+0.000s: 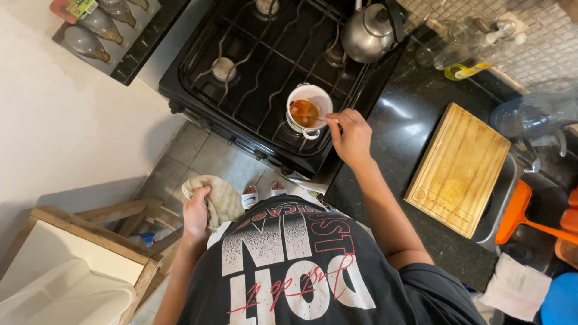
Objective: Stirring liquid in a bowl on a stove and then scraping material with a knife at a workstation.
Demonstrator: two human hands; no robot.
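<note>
A small white pot (314, 96) with brown liquid stands on the front right burner of a black gas stove (253, 60). My right hand (349, 137) is just right of the pot, fingers pinched on a thin utensil handle that reaches into the liquid. My left hand (195, 212) hangs low at my side, closed around a crumpled beige cloth (221, 201), away from the stove.
A steel kettle (368, 33) sits on the back right burner. On the dark counter lie a wooden cutting board (459, 168), bottles (463, 45) and a clear jug (536, 114). An orange spatula (521, 216) rests in the sink. A wooden frame (90, 241) stands low on the left.
</note>
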